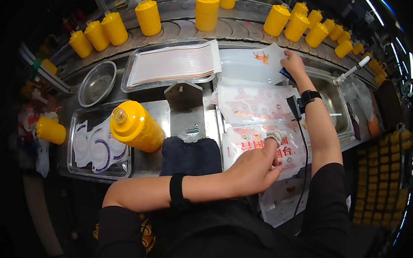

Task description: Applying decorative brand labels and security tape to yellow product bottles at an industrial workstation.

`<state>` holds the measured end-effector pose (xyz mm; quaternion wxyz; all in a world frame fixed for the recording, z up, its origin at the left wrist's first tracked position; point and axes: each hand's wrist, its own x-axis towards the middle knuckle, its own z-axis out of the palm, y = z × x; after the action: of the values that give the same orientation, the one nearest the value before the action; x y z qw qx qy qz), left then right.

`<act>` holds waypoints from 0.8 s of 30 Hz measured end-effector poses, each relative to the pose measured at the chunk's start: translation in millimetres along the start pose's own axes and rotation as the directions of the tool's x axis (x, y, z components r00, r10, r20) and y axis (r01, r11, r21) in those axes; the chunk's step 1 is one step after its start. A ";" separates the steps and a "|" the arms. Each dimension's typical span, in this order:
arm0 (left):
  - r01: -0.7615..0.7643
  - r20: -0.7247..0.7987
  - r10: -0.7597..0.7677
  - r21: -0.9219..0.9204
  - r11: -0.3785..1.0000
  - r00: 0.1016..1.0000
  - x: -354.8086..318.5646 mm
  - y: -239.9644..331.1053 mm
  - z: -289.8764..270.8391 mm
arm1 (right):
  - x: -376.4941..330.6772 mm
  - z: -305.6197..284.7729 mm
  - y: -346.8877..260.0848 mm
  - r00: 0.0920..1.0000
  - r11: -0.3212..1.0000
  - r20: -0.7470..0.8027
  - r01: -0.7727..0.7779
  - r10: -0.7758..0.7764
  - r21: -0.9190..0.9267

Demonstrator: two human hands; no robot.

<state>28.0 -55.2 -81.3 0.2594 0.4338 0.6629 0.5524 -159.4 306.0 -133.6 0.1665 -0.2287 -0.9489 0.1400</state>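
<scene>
My right hand (293, 64) is closed at the right edge of a pale translucent sheet (242, 69) with a small orange-red horse-like figure on it. Something dark blue (286, 76) shows under that hand; its kind is hidden. My left hand (255, 171) is over a stack of clear sheets printed in red (260, 147), its thumb standing apart from the fingers. The thumb tip has a white wrap (276, 135); the other fingers are partly hidden. Left of that arm a yellow textured bottle (138, 126) with a clear neck stands on the metal bench.
Several yellow bottles (207, 13) stand along a curved conveyor (178, 30). Trays hold white strips (172, 62) and curved decals (101, 148). A metal bowl (97, 84), dark folded cloth (192, 156) and sink (330, 99) are near. A black cable (303, 150) hangs from my right wrist.
</scene>
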 end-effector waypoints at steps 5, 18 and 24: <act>0.031 0.005 -0.031 0.020 0.999 1.000 -4.9 -3.7 -5.3 | 12.1 2.0 3.4 0.995 0.928 0.000 -0.095 0.101 0.361; 0.091 -0.007 -0.091 0.011 0.996 0.996 -20.0 -11.1 -16.7 | 3.2 -72.3 -28.4 0.958 0.420 0.154 -0.247 0.242 0.873; 0.131 0.029 -0.132 0.014 0.991 0.991 -30.2 -11.5 -17.6 | -40.4 -110.5 11.9 0.900 0.047 0.356 -0.379 0.250 0.924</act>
<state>25.0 -90.3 -91.9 0.3025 0.3990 0.6893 0.5236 -78.8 317.8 -47.8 0.1928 -0.2556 -0.5518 0.7701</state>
